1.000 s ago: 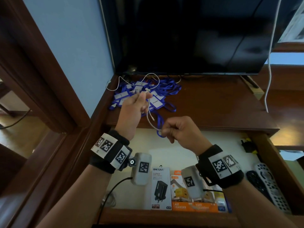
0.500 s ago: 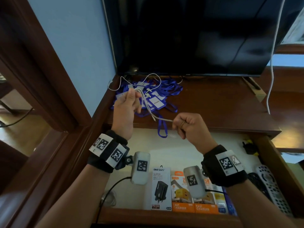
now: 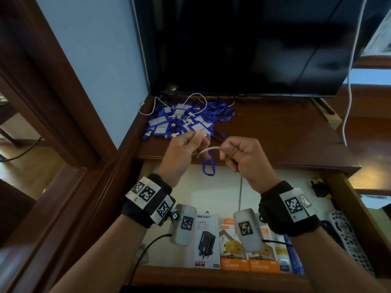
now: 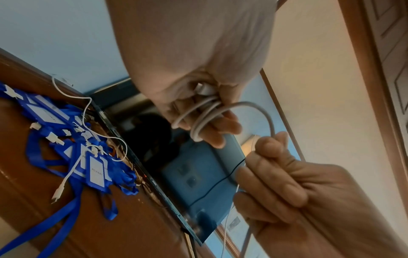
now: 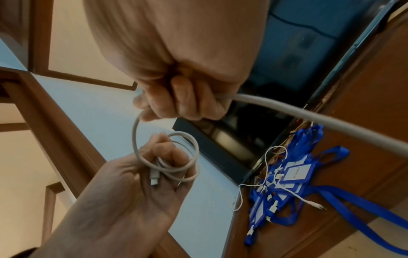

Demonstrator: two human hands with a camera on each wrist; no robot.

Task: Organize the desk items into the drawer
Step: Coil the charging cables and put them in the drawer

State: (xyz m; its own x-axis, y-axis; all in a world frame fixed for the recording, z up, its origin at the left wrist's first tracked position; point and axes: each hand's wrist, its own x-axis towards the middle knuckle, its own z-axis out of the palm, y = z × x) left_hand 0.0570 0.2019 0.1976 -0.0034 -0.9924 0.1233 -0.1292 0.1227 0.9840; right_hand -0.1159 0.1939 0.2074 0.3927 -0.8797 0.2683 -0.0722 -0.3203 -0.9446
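**Coiling the white cable above the open drawer**

The thin white rubber-sheathed charging cable (image 5: 165, 157) is in the air between my two hands, over the front edge of the dark wooden bench (image 3: 275, 132). My left hand (image 3: 182, 151) has its fingers curled round a small bundle of loops with the plug end tucked in; my right hand (image 3: 245, 157) is fisted on the free length, which trails down towards the open wooden drawer (image 3: 359, 218). I judge the cable light, limp and a little springy, so the loops will want to unwind; best gripped across the whole bundle. Behind lie the blue lanyards with white card holders (image 3: 186, 121), a second white lead draped over them.
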